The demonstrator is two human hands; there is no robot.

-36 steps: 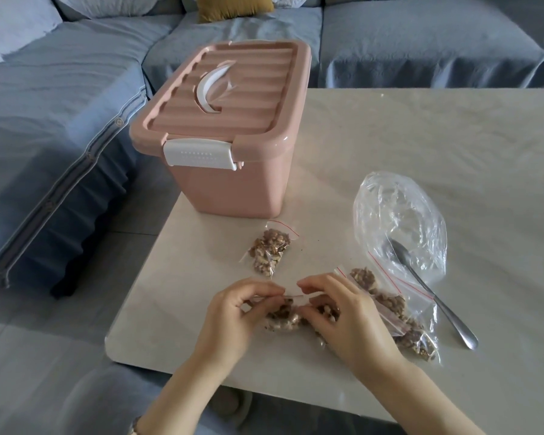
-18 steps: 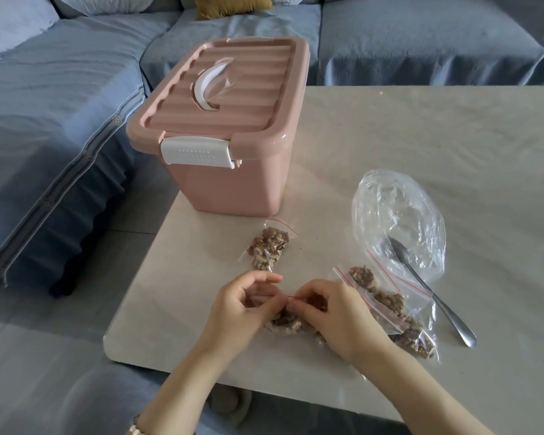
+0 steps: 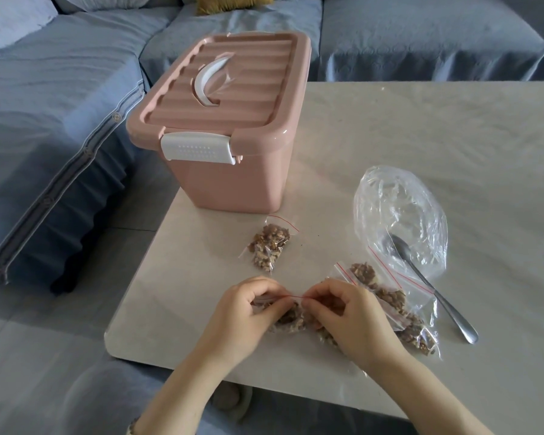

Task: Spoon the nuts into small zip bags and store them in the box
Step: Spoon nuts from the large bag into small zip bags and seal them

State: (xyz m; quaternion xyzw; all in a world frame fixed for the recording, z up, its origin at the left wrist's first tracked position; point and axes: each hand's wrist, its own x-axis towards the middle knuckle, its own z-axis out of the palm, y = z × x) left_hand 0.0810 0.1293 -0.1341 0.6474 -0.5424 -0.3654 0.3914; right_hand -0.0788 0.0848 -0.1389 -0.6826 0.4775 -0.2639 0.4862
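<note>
My left hand point(image 3: 248, 312) and my right hand point(image 3: 349, 315) both pinch the red-striped top edge of a small zip bag of nuts point(image 3: 291, 320) near the table's front edge. Another filled small bag point(image 3: 269, 246) lies on the table between my hands and the pink box point(image 3: 230, 127), whose lid is closed and latched with a white clip. Right of my right hand lie other small bags of nuts point(image 3: 393, 302), overlapping. A metal spoon point(image 3: 434, 288) rests with its bowl in a large clear plastic bag point(image 3: 399, 215).
The pale marble-look table point(image 3: 421, 136) has open surface at the back and right. A blue-grey sofa point(image 3: 51, 98) wraps round the left and far sides. The table's front left corner lies close to my left wrist.
Both hands have shifted from holding the bag's body to pinching its top edge, now drawn taut between them. The view has moved slightly; other objects stayed put.
</note>
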